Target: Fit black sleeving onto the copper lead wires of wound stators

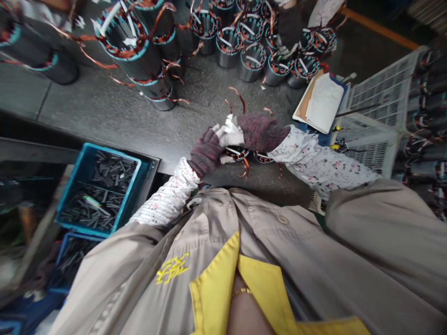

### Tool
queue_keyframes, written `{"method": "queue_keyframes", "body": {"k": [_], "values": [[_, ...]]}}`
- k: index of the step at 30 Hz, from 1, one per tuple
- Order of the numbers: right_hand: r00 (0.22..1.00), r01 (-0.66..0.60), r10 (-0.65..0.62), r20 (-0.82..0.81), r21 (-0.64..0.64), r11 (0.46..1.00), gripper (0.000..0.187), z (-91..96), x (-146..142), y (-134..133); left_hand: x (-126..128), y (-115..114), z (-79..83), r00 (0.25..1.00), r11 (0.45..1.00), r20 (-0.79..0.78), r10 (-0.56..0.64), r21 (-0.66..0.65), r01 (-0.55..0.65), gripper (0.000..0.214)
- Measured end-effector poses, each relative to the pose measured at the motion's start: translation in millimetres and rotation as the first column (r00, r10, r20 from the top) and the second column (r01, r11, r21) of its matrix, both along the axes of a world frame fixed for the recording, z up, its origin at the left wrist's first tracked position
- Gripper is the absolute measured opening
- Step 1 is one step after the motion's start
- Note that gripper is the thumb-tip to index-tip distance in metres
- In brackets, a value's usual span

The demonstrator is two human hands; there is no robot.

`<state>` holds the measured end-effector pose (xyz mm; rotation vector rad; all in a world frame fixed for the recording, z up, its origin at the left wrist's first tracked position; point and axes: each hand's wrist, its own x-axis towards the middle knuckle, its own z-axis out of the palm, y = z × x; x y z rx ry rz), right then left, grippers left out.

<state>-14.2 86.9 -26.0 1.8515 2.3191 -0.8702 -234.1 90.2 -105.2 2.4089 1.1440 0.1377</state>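
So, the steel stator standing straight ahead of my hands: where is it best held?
Grip its bare steel body low down, from the near side: that wall is smooth and faces you, while copper leads and white strips crowd its top.

Yellow embroidered chars (172, 268) on coat (115, 279), not legible.

Maroon flecked left glove (206, 151), matching right glove (261, 132), white floral sleeves (321, 163), copper wire (244, 168), teal tray (70, 186), beige coat (380, 232)
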Motion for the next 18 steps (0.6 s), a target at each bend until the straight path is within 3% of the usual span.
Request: {"method": "queue_keyframes", "body": {"k": [3, 5, 7, 9, 12, 15, 18], "values": [[0.962, -0.118, 0.126, 0.242, -0.05, 0.992, 0.047, 1.7, -2, -11, -10, 4, 17.0, 0.979, 0.996, -0.187, 0.077, -0.035, -0.085, 0.086], [0.923, -0.175, 0.193, 0.332, -0.084, 0.981, 0.034, -9.2, -11, -26, -7, -2, 22.9, 0.948, 0.988, -0.293, 0.123, -0.056, -0.145, 0.078], [0.928, -0.176, 0.192, 0.319, -0.076, 0.981, 0.024, -23.9, -21, -40, 1, -12, 21.0, 0.946, 0.984, -0.287, 0.15, -0.047, -0.17, 0.072], [0.947, -0.132, 0.138, 0.289, -0.04, 0.99, 0.033, -36.5, -27, -47, 6, -16, 10.8, 0.966, 0.983, -0.2, 0.163, -0.047, -0.176, 0.07], [0.948, -0.11, 0.121, 0.295, -0.055, 0.992, 0.042, -45.8, -28, -46, 4, -1, -15.7, 0.972, 0.962, 0.037, 0.234, -0.153, -0.226, 0.066], [0.947, -0.097, 0.12, 0.298, -0.092, 0.991, 0.041, -48.4, -27, -43, 7, 22, -44.8, 0.863, 0.919, 0.325, 0.388, -0.213, -0.332, 0.065], [0.966, -0.077, 0.089, 0.244, -0.059, 0.995, 0.042, -52.9, -29, -43, 33, 28, -63.8, 0.831, 0.913, 0.383, 0.402, -0.105, -0.394, 0.076]]}}
